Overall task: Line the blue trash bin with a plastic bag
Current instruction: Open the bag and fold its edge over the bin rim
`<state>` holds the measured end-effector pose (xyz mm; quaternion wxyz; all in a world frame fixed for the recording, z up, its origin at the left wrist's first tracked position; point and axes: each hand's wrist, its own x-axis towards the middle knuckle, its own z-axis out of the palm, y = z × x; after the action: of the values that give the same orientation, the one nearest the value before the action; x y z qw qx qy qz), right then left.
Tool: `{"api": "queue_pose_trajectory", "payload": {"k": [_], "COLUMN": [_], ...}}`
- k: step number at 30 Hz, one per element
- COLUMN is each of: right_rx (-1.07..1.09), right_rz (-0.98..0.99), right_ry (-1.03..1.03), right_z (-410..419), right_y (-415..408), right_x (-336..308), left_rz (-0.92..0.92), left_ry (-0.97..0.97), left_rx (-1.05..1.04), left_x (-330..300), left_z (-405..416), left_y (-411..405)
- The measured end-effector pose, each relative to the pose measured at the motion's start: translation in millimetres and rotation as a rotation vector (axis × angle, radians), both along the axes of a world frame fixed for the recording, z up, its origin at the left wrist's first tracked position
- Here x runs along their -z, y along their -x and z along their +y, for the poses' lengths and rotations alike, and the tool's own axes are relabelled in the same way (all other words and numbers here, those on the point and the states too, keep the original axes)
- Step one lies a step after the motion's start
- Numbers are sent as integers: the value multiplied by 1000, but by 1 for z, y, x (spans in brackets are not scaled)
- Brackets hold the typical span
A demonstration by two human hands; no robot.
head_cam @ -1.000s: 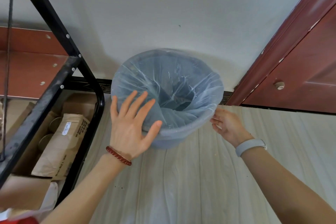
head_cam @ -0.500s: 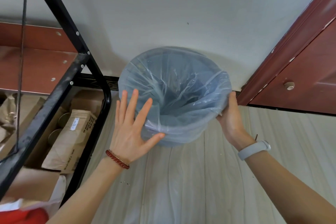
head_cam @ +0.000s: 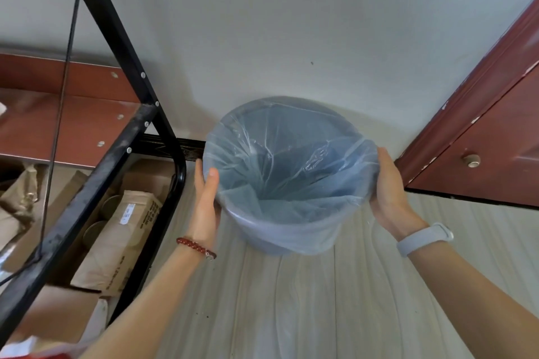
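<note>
Open wooden floor (head_cam: pixel 291 315) is seen in front of the blue trash bin (head_cam: pixel 271 245). Left of the bin, passage is narrowed by a black metal rack (head_cam: pixel 122 160). Behind it a white wall (head_cam: pixel 291 38) blocks, and right of it a red door (head_cam: pixel 495 140).

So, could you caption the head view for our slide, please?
Both hands, left and right, hold the bag-lined blue bin.

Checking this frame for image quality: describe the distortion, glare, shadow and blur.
Head view: wide-angle bending bows the black shelf frame and the red door; small highlights glint on the plastic bag creases; the blue trash bin throws a soft shadow on the wall; the bottom left corner is blurred.
</note>
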<state>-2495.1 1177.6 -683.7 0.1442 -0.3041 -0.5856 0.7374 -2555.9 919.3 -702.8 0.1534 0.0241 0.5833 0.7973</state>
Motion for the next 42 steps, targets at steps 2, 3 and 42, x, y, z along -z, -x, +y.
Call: {"api": "queue_pose_trajectory", "payload": {"k": [2, 3, 42], "right_rx": [28, 46, -622], "right_rz": [-26, -49, -379], "right_ry": [-55, -152, -1190], "right_z": [3, 7, -5], "right_y": [-1, 2, 68], "right_x": [-4, -8, -42], "left_rz": [35, 54, 654], "left_ry": [76, 138, 1202], "left_rx": [-1, -43, 347], "left_x": [-4, -10, -60], "left_z": [-7, -8, 71], "left_y": [6, 13, 94]}}
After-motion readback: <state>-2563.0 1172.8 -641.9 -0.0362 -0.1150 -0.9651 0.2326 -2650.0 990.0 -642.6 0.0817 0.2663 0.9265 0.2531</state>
